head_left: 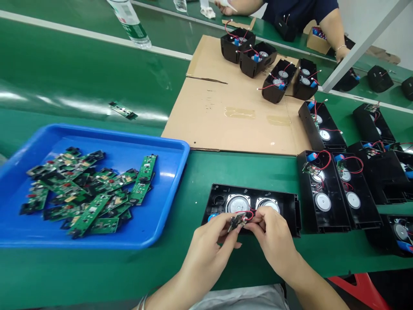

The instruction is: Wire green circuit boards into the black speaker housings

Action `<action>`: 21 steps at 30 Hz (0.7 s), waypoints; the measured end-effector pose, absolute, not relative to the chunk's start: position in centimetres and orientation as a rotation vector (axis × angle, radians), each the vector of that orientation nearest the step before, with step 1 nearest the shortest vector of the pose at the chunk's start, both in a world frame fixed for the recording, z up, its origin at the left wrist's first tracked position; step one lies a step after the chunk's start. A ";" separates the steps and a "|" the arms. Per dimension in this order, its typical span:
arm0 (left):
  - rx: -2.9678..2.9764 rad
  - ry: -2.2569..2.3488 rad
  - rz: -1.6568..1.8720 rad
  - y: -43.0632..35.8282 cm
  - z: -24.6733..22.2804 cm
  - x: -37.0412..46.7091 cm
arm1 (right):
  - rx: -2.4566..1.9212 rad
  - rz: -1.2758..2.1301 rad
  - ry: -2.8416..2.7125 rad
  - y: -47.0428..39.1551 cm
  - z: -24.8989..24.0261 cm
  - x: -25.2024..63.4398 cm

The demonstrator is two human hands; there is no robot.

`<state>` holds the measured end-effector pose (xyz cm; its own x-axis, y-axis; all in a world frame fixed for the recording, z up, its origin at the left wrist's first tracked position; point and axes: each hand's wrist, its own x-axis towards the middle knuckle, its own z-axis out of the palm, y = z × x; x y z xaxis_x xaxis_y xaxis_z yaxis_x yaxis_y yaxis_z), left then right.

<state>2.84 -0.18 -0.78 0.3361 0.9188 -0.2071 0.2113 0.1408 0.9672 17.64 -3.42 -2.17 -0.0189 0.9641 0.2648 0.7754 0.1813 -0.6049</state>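
My left hand [211, 241] pinches a small circuit board [238, 220] above the front edge of a black speaker housing [292, 215]. Close beside it, my right hand [272, 237] has thumb and fingertips pressed together at the red wire [249, 214] by the board's end; whether the plug is seated there I cannot tell. Two round speakers show inside the housing, the left speaker [238, 203] in full and the right speaker [267, 203] partly behind my right hand. A blue cylindrical part [213, 216] lies at the housing's left end, partly covered.
A blue tray [172, 172] of piled circuit boards [93, 211] stands left. One loose board [123, 110] lies behind it. Several wired housings [322, 202] crowd the right; others stand on cardboard [226, 99]. Across the bench are a bottle [134, 26] and a co-worker [300, 13].
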 end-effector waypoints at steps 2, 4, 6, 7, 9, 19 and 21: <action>1.371 1.156 0.716 -0.2 -0.8 3.0 | -1.635 0.351 -1.892 -3.5 -2.0 17.7; 1.378 1.178 0.699 -0.3 -0.7 3.0 | -1.646 0.420 -1.951 -3.6 -1.2 18.2; 1.362 1.205 0.668 -0.3 -0.7 3.0 | -1.722 0.484 -1.993 -3.6 0.1 19.2; 1.351 1.217 0.653 -0.3 -0.7 2.9 | -1.781 0.476 -2.021 -3.6 0.9 19.8; 1.337 1.239 0.645 -0.3 -0.9 2.8 | -1.883 0.410 -2.135 -3.3 2.2 21.0; 1.206 1.274 0.766 -0.1 -0.1 2.6 | -1.914 0.527 -2.490 -1.9 1.2 21.1; 1.250 1.287 0.820 0.0 -0.1 2.0 | -1.918 0.606 -2.378 -2.3 1.4 20.8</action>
<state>1.97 -0.02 -0.06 0.1676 0.9577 -0.2339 0.1926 0.2008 0.9605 20.85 -2.35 1.38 -0.2414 0.9454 -0.2189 0.9349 0.1661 -0.3137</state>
